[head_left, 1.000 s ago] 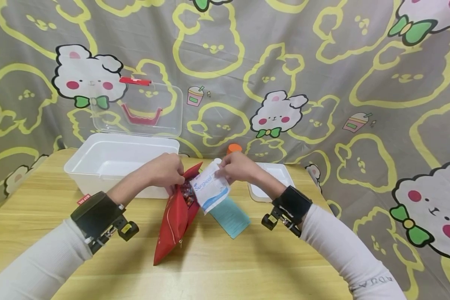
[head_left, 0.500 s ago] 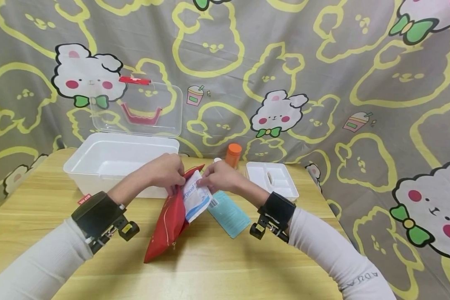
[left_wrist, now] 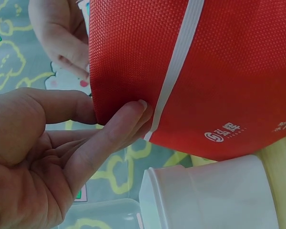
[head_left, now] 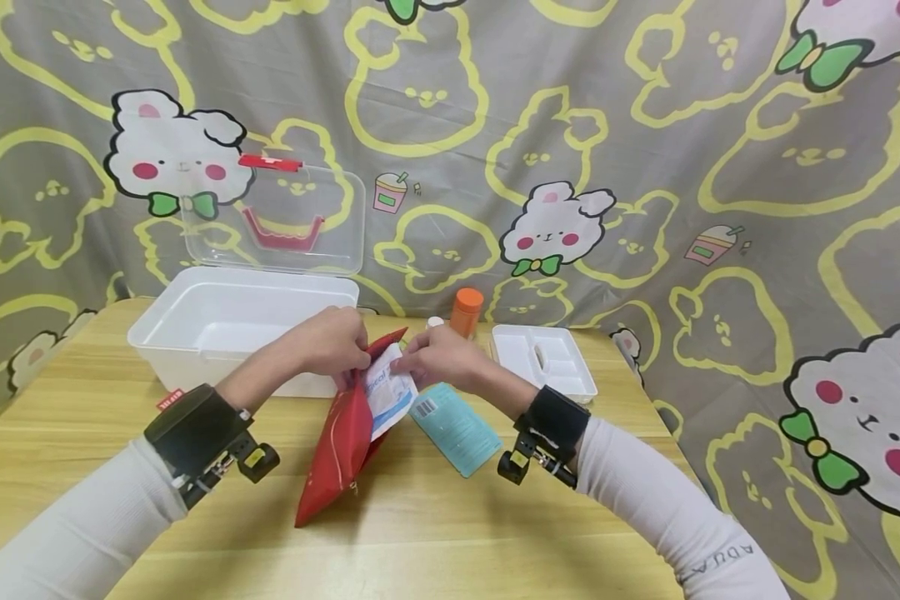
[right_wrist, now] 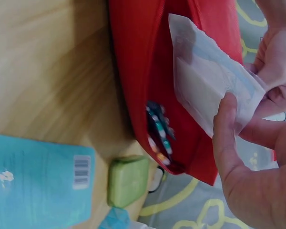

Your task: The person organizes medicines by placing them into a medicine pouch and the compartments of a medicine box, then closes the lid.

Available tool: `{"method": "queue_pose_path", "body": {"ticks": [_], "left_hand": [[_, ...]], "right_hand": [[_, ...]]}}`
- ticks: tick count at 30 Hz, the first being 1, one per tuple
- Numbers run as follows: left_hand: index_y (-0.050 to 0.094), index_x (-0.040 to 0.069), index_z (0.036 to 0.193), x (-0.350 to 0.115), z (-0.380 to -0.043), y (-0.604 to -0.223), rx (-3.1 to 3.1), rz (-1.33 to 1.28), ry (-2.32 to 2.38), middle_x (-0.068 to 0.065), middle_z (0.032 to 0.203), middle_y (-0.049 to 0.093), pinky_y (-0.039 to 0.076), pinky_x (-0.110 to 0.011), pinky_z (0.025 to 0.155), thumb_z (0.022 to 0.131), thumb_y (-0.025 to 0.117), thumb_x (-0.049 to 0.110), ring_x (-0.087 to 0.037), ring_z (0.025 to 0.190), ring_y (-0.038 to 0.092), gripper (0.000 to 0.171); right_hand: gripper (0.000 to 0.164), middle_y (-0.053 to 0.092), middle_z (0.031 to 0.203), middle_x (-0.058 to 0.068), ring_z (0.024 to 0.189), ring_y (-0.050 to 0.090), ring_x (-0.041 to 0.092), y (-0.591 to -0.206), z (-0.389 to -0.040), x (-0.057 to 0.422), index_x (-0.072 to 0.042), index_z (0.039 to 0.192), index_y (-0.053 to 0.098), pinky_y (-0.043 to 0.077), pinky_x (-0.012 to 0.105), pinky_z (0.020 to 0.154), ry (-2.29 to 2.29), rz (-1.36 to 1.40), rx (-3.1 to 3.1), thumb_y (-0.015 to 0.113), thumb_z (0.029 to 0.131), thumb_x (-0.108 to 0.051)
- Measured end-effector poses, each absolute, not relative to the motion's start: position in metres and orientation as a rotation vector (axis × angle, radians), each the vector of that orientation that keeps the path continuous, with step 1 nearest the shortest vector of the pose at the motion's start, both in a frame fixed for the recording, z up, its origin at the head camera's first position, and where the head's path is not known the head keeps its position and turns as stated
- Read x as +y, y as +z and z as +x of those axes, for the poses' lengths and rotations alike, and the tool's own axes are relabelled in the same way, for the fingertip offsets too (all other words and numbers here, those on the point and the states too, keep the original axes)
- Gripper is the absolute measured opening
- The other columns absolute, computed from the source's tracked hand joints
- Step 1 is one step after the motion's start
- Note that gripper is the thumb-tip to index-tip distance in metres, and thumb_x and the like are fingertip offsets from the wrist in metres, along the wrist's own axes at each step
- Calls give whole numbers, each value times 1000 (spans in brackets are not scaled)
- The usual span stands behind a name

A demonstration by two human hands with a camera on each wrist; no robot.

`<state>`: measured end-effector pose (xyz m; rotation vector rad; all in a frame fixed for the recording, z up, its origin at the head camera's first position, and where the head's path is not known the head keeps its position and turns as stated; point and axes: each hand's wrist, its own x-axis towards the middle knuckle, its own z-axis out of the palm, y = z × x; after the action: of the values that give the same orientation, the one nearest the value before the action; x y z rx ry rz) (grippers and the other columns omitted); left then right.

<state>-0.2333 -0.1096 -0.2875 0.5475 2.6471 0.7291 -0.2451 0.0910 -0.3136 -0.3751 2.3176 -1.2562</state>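
White packet (head_left: 390, 390) held at the mouth of a red pouch (head_left: 341, 437)

Farthest left on the tabletop (head_left: 232, 542) stands a white box (head_left: 172, 362) with its clear lid (head_left: 273, 218) raised upright behind it; the lid carries a red handle (head_left: 283, 237), and the box's pale inner walls and floor show. In front of the box's right end, the left hand (head_left: 332, 343) pinches the edge of the red pouch between thumb and fingers. The pouch is tilted, its zipped mouth spread toward the right, and the right wrist view shows capsule strips (right_wrist: 159, 128) down inside it. The white packet, printed with blue lettering, sits partly within that mouth, its upper edge gripped between thumb and finger of the right hand (head_left: 442, 358). Behind the right hand are a white cap (head_left: 435, 322) and, just right of it, an orange-lidded bottle (head_left: 466, 314). Nearer the person, a teal packet (head_left: 459, 432) lies flat beside the pouch; the right wrist view shows a green box (right_wrist: 127, 181) near it. Farthest right is a white tray (head_left: 570, 367) divided into compartments.
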Motion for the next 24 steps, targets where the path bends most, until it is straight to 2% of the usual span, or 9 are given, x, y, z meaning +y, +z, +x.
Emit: {"method": "queue_pose_path", "body": {"ticks": [7, 13, 21, 24], "left_hand": [[74, 2, 73, -110, -234, -288, 2727, 584, 684, -3, 59, 70, 57, -23, 56, 91, 62, 4, -13, 55, 71, 22], [72, 4, 68, -111, -234, -287, 2772, 627, 654, -1, 56, 69, 50, -21, 52, 89, 61, 4, -10, 52, 70, 23], [72, 4, 70, -111, -233, -288, 2756, 602, 681, -3, 58, 69, 55, -23, 53, 90, 61, 4, -11, 53, 69, 23], [72, 4, 69, -111, -233, -288, 2756, 595, 681, -2, 58, 69, 54, -23, 53, 89, 61, 4, -11, 53, 69, 23]], "right_hand": [[17, 75, 94, 12, 82, 74, 18, -330, -237, 90, 4, 100, 72, 64, 33, 76, -1335, -378, 2193, 72, 91, -10], [15, 73, 86, 12, 71, 72, 17, -339, -229, 86, 5, 98, 69, 64, 34, 70, -1358, -347, 2156, 68, 92, -8], [7, 65, 75, 10, 61, 67, 16, -346, -225, 81, 4, 96, 63, 64, 34, 68, -1408, -317, 2036, 64, 94, -2], [5, 67, 73, 10, 60, 68, 16, -347, -223, 79, 3, 95, 60, 64, 33, 66, -1412, -312, 2004, 63, 94, -1]]}}
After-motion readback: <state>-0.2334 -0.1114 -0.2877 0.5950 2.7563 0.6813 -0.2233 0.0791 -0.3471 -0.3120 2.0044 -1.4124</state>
